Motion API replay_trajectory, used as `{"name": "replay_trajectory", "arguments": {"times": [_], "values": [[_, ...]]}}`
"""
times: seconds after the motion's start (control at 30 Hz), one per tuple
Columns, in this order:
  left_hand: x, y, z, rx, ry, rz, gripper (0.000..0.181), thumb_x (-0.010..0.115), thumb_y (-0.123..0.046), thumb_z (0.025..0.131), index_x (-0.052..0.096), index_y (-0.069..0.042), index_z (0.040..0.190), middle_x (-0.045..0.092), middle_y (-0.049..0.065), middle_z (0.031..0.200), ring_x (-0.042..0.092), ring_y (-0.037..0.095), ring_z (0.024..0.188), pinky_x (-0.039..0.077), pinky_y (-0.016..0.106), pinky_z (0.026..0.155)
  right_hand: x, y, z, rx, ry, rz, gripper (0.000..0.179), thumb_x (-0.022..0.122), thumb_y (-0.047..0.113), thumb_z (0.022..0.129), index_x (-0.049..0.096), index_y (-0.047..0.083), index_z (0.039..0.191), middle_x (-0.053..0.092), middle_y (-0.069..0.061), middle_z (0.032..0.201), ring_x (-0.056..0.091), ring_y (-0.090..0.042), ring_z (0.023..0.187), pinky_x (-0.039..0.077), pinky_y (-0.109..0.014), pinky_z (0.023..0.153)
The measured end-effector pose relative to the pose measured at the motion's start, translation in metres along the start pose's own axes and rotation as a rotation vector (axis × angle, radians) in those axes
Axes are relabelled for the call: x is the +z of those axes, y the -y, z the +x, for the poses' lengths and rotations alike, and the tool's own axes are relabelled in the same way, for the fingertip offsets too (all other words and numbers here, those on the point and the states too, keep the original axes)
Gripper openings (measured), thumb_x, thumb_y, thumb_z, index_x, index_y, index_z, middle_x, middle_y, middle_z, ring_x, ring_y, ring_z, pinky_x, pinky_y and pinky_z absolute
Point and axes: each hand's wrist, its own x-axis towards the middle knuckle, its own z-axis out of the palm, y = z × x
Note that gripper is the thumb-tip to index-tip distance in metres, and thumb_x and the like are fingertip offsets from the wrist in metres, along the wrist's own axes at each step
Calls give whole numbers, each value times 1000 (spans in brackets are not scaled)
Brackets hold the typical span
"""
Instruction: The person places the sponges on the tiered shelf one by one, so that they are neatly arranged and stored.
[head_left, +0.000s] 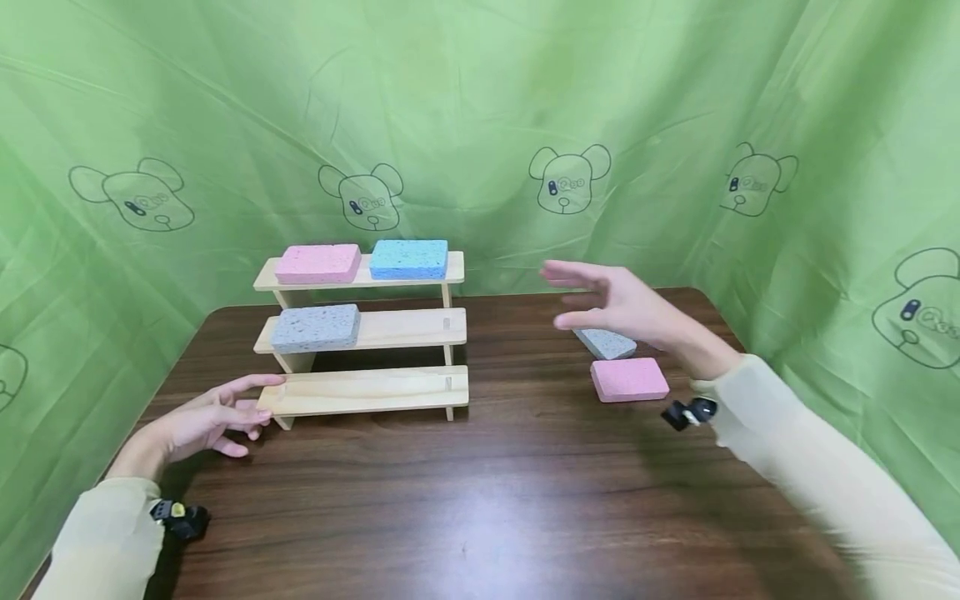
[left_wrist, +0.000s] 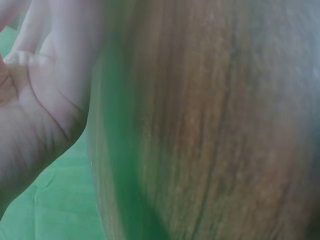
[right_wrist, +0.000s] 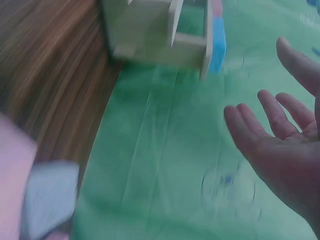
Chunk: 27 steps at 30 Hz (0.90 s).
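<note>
1. Grey sponge (head_left: 606, 344): on the table (head_left: 450, 483), to the right of the wooden rack (head_left: 367, 390) and partly hidden by the right hand (head_left: 611, 304) in the head view; the visible part lies aslant, and its long axis cannot be told.
2. Pink sponge (head_left: 628, 379): just nearer to the person than item 1; long axis roughly left to right.
3. Right hand: the nearer of the 2 hands to both items; fingers extended leftward, thumb apart, nothing held. The right wrist view shows it clear of item 1.
4. Left hand (head_left: 206, 421): well to the left of items 1 and 2; its relaxed fingers touch the left end of the lowest of 3 tiers, with no grasp evident.
5. Wooden rack: between the 2 hands, tiers running left to right. Top: shelved pink sponge (head_left: 318, 263) left, blue sponge (head_left: 409, 260) right. Middle: shelved grey sponge (head_left: 316, 328), left.
</note>
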Motion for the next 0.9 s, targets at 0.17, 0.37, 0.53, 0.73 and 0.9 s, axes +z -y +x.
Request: {"name": "replay_trajectory", "arguments": {"times": [0.17,0.37,0.53,0.73,0.9], "values": [[0,1,-2,-11,-15,12,60,46,-3,105,34,-35,155,65,5,114,63,15,90,60,51,78,-31,-30,-43,90,-74,-93,77,81,17,89,42,21,156,43,1,157,46,-28,139,40,-27,109],[4,1,2,-8,-28,19,60,46,-4,106,31,-32,156,62,9,116,62,17,92,59,52,79,-51,-70,-87,141,-117,-307,88,87,20,82,40,17,156,42,-4,157,42,-27,139,37,-15,105],[4,1,3,-11,-37,21,61,48,-4,105,29,-30,157,61,11,115,62,18,92,59,53,78,-58,-107,-121,147,-66,-373,95,88,24,81,34,14,158,36,-14,159,33,-16,142,27,-6,103],[3,0,-2,-14,-39,16,61,48,-3,105,31,-32,156,62,10,115,63,18,92,60,53,78,-57,-143,-137,123,-20,-223,98,87,17,81,28,0,158,32,-26,155,39,-1,134,42,-17,104],[6,0,0,-12,-41,7,60,47,-5,106,31,-33,156,60,8,112,62,17,92,59,53,78,-54,-154,-139,104,19,-159,93,85,9,83,29,-5,155,35,-33,152,47,-7,132,49,-29,101]]}}
